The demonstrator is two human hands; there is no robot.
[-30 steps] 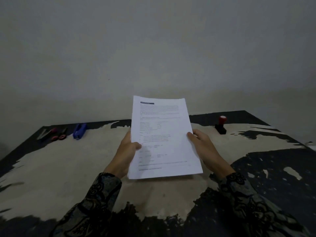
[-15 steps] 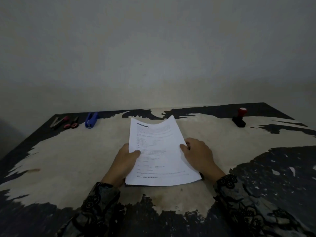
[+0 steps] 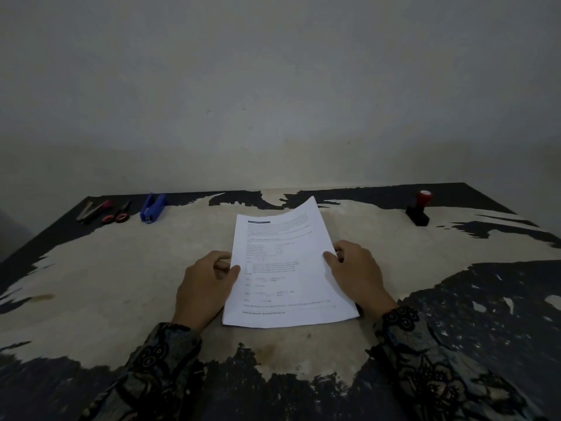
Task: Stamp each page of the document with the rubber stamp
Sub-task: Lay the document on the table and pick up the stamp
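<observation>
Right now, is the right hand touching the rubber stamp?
Apart. The head view shows the right hand gripping the document edge, with bare table between it and the rubber stamp at the far right.

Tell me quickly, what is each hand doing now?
Left hand: holds the document by its left edge.
Right hand: holds its right edge.

Matt white paper in the document (image 3: 285, 268), smooth with a slight curl at the far end. Worn bench (image 3: 106, 284), black coating flaked off to a rough pale surface. Glossy red knob on the matt black rubber stamp (image 3: 419, 209). Shiny blue plastic stapler (image 3: 152, 208). Patterned cloth sleeves (image 3: 425, 360).
</observation>
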